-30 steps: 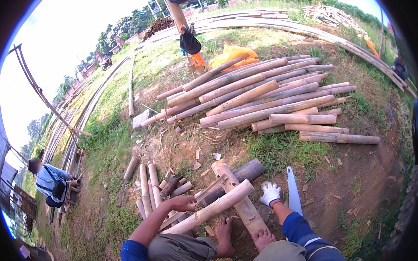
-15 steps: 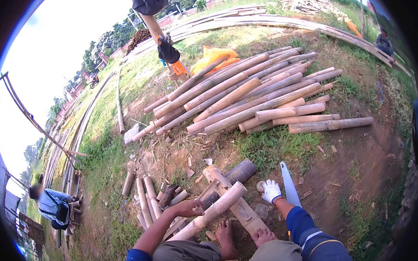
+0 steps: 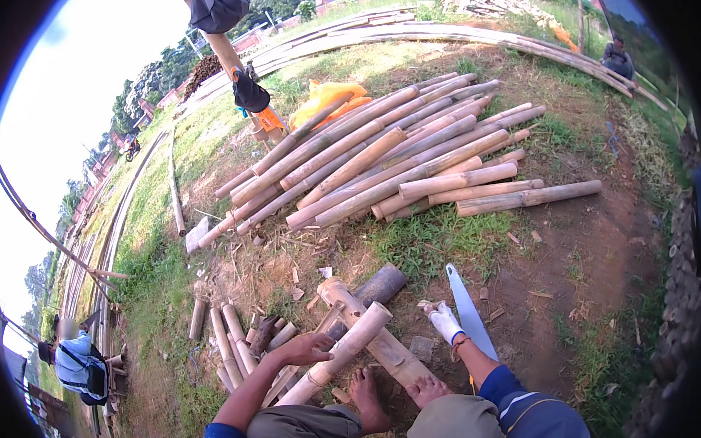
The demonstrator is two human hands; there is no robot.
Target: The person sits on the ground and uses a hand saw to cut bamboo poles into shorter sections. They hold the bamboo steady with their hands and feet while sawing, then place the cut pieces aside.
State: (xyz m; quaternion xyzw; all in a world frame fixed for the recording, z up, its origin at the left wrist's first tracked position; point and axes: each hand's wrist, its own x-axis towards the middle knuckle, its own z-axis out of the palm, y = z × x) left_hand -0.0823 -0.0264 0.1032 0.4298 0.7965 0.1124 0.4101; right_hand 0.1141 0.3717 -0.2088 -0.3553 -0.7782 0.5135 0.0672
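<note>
1. The bare left hand [image 3: 309, 349] lies flat on a pale bamboo pole [image 3: 347, 350], fingers spread and pressing down rather than wrapped round it. Nothing pins the pole but that palm, so I judge it could roll.

2. The right hand [image 3: 445, 321], in a white glove, rests on the ground beside a hand saw [image 3: 471, 317]. Its fingers look loosely curled near the blade; whether they grip the saw I cannot tell. A glove close to the teeth could snag.

3. The pole slants across a thicker bamboo log [image 3: 382, 343], one end raised, the other near the person's lap. The crossing is a small contact, so the pole may slip sideways.

4. Two bare feet [image 3: 395, 391] sit against the log and pole. A slipping blade or rolling pole would meet unprotected toes first, in my view.

5. Short cut pieces [image 3: 231, 335] lie scattered to the left on the dirt, something to trip on.

6. Farther off, a large pile of long bamboo [image 3: 387, 160] lies on the grass, and another person's legs [image 3: 241, 72] stand beyond it.
</note>
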